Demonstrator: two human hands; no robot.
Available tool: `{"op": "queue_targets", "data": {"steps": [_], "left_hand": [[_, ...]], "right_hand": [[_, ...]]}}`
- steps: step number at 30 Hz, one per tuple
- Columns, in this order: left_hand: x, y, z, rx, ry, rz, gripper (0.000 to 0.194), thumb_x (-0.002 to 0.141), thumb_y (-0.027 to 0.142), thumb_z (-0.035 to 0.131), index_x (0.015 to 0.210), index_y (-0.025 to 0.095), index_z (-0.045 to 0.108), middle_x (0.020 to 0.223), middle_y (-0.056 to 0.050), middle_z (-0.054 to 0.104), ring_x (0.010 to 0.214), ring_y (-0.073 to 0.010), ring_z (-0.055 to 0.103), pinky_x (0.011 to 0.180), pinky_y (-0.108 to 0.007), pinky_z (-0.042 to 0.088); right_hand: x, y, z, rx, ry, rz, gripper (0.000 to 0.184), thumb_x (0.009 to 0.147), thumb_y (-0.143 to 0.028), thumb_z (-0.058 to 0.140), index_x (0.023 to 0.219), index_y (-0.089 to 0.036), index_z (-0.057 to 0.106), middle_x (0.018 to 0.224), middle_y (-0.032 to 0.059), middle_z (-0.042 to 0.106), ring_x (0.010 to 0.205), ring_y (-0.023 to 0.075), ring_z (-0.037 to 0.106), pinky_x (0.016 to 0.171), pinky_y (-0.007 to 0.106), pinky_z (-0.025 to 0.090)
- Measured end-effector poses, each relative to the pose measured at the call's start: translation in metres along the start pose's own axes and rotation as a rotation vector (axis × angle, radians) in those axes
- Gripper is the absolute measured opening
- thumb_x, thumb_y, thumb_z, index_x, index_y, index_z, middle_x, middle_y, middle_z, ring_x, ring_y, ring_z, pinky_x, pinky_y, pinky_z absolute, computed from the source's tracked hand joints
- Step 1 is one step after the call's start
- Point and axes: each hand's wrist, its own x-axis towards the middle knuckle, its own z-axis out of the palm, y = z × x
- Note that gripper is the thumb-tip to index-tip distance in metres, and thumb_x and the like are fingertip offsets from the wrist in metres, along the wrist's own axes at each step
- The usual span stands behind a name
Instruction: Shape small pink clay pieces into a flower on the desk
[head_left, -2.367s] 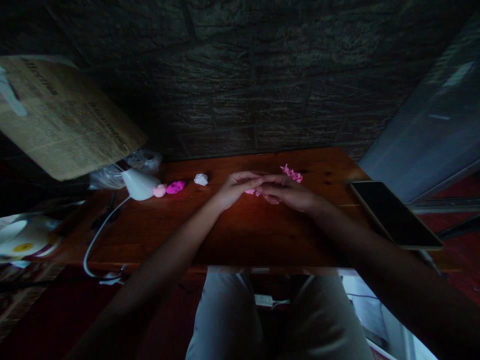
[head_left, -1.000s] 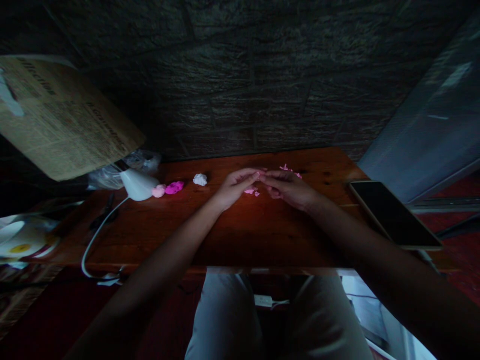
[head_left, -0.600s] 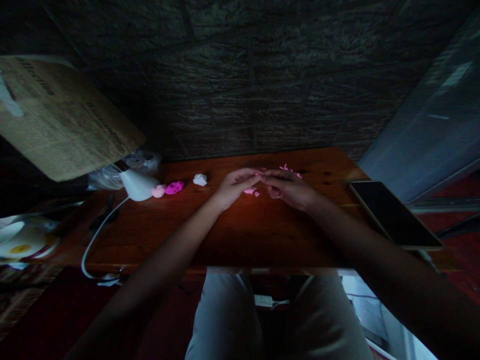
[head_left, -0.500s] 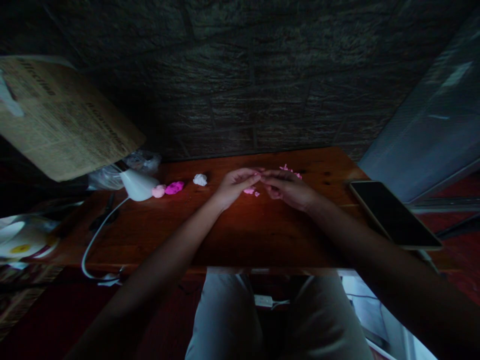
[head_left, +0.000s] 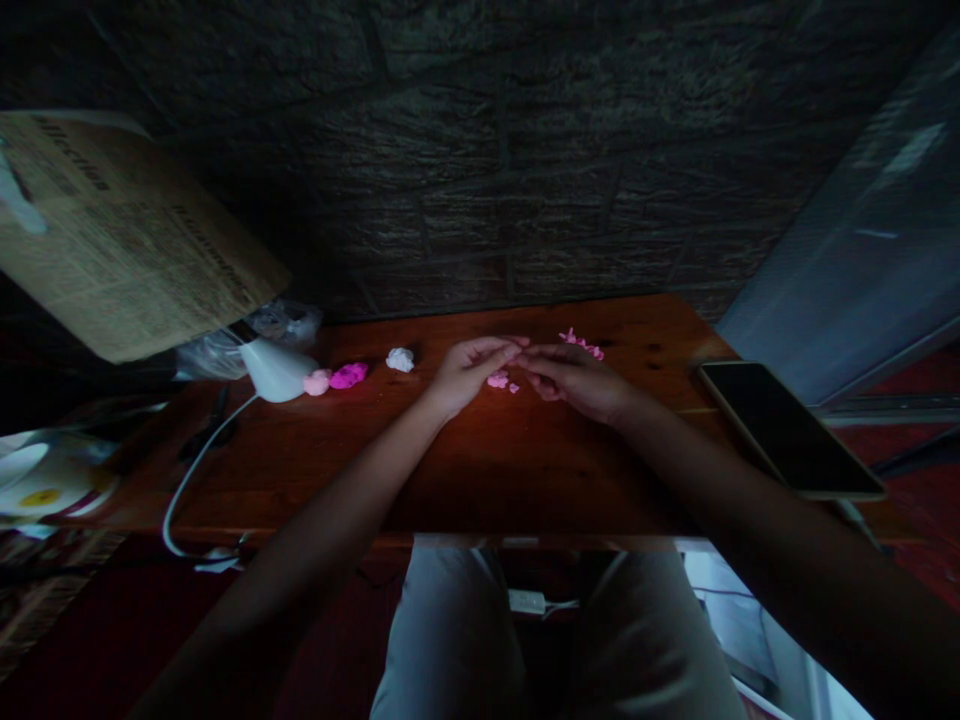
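My left hand (head_left: 474, 372) and my right hand (head_left: 574, 378) meet fingertip to fingertip above the wooden table. Both have thumb and fingers pinched together; whatever lies between them is too small and hidden to make out. Just below the fingertips rests a small lump of pale pink modelling clay (head_left: 498, 380), with a tiny crumb beside it. Behind my right hand lies a strip of small pink clay pieces (head_left: 582, 344), partly covered by the hand. Left of my hands sit a white clay lump (head_left: 400, 359), a bright magenta one (head_left: 349, 375) and a light pink one (head_left: 317, 381).
A lamp with a newsprint shade (head_left: 142, 230) and white base (head_left: 276, 370) stands at the left, its white cable (head_left: 176, 495) running over the front edge. A dark-screened tablet (head_left: 787, 428) lies at the table's right end. The stone wall (head_left: 465, 180) rises behind the table.
My fingers have shifted slightly against each other at the fingertips. My right hand has dropped a little, showing more of the pink strip behind it. The other things lie unchanged.
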Motion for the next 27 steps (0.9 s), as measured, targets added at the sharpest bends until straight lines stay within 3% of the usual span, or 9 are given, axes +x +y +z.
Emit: {"op": "queue_targets", "data": {"steps": [3,9,18,24,27], "left_hand": [[0.0001,-0.0002,-0.0001,0.000,0.005,0.018,0.022,0.077,0.039,0.079,0.084,0.018,0.077,0.116,-0.009,0.073,0.098,-0.0193,0.069,0.079,-0.030,0.054],[0.0005,0.0006,-0.0003,-0.033,0.049,0.019,0.023,0.071,0.034,0.084,0.075,0.015,0.072,0.114,-0.010,0.074,0.091,-0.0172,0.070,0.072,-0.027,0.053],[-0.0002,0.0032,0.0019,0.009,-0.023,0.037,0.026,0.081,0.042,0.075,0.087,0.017,0.077,0.118,-0.011,0.073,0.101,-0.0201,0.069,0.080,-0.029,0.054],[-0.0008,0.0036,0.0006,-0.039,0.037,0.037,0.023,0.069,0.030,0.085,0.071,0.014,0.069,0.112,-0.010,0.075,0.093,-0.0174,0.070,0.076,-0.028,0.053],[-0.0008,0.0020,-0.0007,-0.040,0.049,0.025,0.023,0.071,0.030,0.084,0.072,0.013,0.069,0.113,-0.010,0.074,0.092,-0.0168,0.070,0.075,-0.027,0.052]], "right_hand": [[0.0009,0.0013,-0.0020,-0.007,0.016,0.013,0.029,0.078,-0.045,0.077,0.086,-0.018,0.068,0.062,-0.0045,0.052,0.052,0.0068,0.039,0.046,0.023,0.024],[0.0004,0.0015,-0.0020,0.008,0.000,-0.003,0.027,0.079,-0.043,0.076,0.082,-0.018,0.065,0.061,-0.0058,0.050,0.050,0.0061,0.038,0.046,0.023,0.024],[-0.0010,0.0021,-0.0006,0.019,-0.021,-0.005,0.027,0.078,-0.042,0.076,0.089,-0.018,0.069,0.058,-0.0070,0.049,0.050,0.0061,0.037,0.047,0.023,0.024],[-0.0007,0.0010,0.0006,0.016,-0.034,-0.015,0.031,0.075,-0.045,0.079,0.084,-0.017,0.069,0.058,-0.0065,0.049,0.050,0.0061,0.037,0.046,0.023,0.023],[-0.0007,0.0008,0.0011,0.039,-0.026,0.001,0.032,0.073,-0.045,0.080,0.086,-0.017,0.070,0.059,-0.0065,0.051,0.050,0.0060,0.037,0.046,0.022,0.023]]}}
